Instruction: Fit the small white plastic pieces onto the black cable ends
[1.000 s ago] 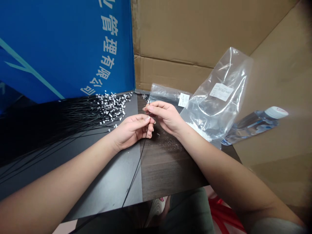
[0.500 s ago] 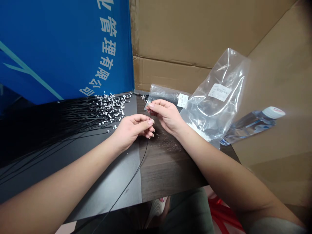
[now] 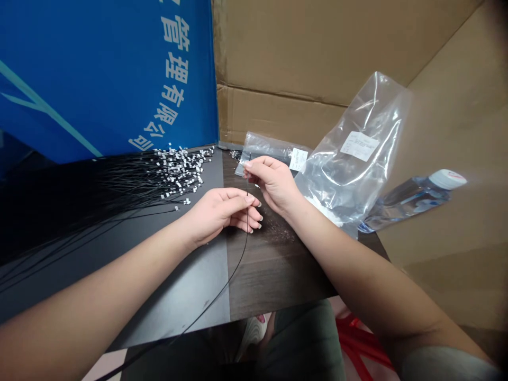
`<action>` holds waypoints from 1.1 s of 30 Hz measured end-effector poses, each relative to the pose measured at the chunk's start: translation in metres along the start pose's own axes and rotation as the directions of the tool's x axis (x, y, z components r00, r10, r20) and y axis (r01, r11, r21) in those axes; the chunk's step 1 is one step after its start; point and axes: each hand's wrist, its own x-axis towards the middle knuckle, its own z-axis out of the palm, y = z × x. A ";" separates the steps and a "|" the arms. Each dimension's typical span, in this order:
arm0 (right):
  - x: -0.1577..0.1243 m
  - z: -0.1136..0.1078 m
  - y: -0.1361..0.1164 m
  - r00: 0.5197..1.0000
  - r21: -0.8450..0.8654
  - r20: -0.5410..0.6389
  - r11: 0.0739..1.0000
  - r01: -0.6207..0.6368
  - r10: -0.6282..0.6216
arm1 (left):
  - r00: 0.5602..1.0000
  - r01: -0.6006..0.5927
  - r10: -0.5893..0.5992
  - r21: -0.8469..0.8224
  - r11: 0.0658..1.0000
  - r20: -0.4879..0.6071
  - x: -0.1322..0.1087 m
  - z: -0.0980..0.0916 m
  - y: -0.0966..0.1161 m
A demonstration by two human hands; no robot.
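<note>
A thin black wire (image 3: 229,281) hangs between my hands and curves down to the lower left, past the table's front edge. Higher up, my right hand (image 3: 275,185) pinches it between thumb and fingertips, with a short dark end poking out above them. Just below, my left hand (image 3: 222,211) has its thumb against the same wire, the other fingers loosely curled behind it. Whatever else the right fingertips may cover is too small to make out. To the left lies a large bundle of black wires (image 3: 130,177) with white connectors (image 3: 180,166) on their ends.
Behind my right hand lies a clear zip bag (image 3: 273,148) with a label. A larger plastic bag (image 3: 357,164) holding white pieces stands to its right, beside a water bottle (image 3: 416,198). A cardboard wall (image 3: 301,47) and a blue panel (image 3: 99,69) enclose the table (image 3: 270,280).
Both hands have shifted slightly to the right with the wire. My left fingers have loosened and spread a little, and the gap between the hands has widened slightly.
</note>
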 end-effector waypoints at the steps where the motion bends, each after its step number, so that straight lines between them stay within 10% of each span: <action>1: 0.001 -0.001 0.001 1.000 0.000 -0.010 1.000 0.007 -0.007 | 1.000 0.014 -0.014 0.009 1.000 0.006 -0.001 0.002 0.000; 14: 0.022 -0.023 0.009 0.987 -0.060 -0.148 0.996 0.060 -0.068 | 0.991 0.134 -0.133 0.032 0.990 -0.035 -0.025 0.029 -0.004; 26: 0.022 -0.022 0.011 0.993 -0.053 -0.116 0.998 0.016 -0.022 | 0.937 0.336 -0.340 -0.052 0.940 -0.087 -0.142 0.083 -0.058; 33: 0.018 -0.020 0.012 0.996 -0.053 -0.082 0.998 0.021 -0.025 | 0.915 0.404 -0.401 0.167 0.899 -0.054 -0.180 0.077 -0.105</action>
